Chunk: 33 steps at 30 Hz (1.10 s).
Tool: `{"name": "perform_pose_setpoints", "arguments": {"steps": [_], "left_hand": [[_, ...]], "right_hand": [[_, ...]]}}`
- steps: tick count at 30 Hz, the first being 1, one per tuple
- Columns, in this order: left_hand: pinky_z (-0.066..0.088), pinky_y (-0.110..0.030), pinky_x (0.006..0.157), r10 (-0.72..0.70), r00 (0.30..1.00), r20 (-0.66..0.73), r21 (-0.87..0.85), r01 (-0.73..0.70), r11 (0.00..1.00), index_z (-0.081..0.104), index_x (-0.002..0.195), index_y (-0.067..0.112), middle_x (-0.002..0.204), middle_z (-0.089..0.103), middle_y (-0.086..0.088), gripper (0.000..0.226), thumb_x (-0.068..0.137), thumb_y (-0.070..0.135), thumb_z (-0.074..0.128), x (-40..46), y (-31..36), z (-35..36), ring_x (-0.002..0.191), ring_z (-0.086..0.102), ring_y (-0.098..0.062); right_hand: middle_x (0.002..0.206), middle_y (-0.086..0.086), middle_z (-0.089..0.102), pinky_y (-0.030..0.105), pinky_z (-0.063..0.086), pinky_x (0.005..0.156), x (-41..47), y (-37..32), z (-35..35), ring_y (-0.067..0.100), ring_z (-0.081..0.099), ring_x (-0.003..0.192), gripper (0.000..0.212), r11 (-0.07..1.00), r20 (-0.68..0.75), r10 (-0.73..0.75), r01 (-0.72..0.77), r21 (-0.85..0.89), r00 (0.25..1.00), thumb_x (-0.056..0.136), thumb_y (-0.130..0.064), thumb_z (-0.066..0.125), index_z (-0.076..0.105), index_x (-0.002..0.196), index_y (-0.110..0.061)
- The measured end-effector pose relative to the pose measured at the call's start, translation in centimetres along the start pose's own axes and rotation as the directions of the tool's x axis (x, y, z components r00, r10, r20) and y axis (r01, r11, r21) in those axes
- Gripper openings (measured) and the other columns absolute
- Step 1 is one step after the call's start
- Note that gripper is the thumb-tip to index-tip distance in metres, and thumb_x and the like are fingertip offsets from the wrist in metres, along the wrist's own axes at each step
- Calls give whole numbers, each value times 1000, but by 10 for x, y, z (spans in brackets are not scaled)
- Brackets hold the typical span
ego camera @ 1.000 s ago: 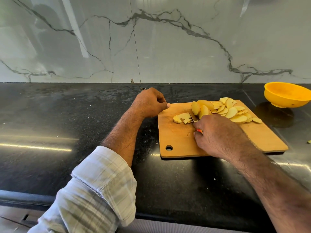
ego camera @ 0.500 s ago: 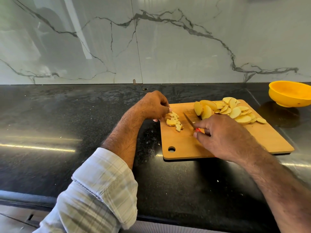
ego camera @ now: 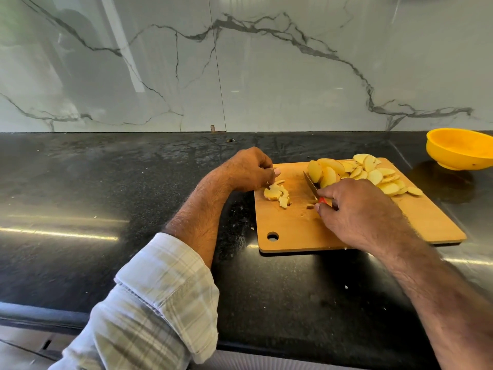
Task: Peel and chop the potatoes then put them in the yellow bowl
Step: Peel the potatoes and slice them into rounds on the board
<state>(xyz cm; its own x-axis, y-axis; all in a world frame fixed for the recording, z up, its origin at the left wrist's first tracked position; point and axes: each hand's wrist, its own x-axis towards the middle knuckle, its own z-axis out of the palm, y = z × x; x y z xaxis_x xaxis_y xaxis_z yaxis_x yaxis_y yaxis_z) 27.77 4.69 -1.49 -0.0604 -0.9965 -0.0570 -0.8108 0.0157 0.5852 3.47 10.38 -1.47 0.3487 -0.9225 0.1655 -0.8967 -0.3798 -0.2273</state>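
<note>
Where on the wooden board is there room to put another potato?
The near part of the cutting board, around the round hole and before the right hand, is bare. So is the near right corner. The far right is crowded with potato slices; chopped bits sit by the left hand.

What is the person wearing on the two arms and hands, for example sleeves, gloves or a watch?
The left arm wears a light plaid sleeve in pale grey, white and beige, pushed up so that the forearm is bare. The right arm shows no sleeve in the picture. The left hand and the right hand are bare: no gloves, and no watch or ring is visible.
</note>
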Motion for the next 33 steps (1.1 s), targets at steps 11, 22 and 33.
{"name": "perform_pose_setpoints", "arguments": {"steps": [11,22,33], "left_hand": [[50,-32,95,-29,1000,-3,101,29,994,74,109,26,117,66,4,19,96,12,75,4,-6,1,111,61,-13],[49,-33,98,-103,995,-5,86,103,991,66,130,23,116,60,2,35,97,16,75,9,-10,-3,107,58,-14],[52,-40,96,-171,985,-8,48,171,984,60,128,27,117,60,-3,40,93,23,81,10,-20,-9,105,58,-20]], "right_hand": [[127,-2,72,22,50,94,-2,16,7,11,69,116,39,936,-28,-11,20,350,1000,95,-38,73,70,133,-28],[73,-19,50,19,39,54,-13,14,1,4,53,70,41,998,-31,48,-47,49,998,96,-46,63,66,136,-35],[85,-14,67,23,57,67,-22,1,3,3,60,73,31,999,-58,-23,25,31,998,94,-46,62,74,116,-30]]}}
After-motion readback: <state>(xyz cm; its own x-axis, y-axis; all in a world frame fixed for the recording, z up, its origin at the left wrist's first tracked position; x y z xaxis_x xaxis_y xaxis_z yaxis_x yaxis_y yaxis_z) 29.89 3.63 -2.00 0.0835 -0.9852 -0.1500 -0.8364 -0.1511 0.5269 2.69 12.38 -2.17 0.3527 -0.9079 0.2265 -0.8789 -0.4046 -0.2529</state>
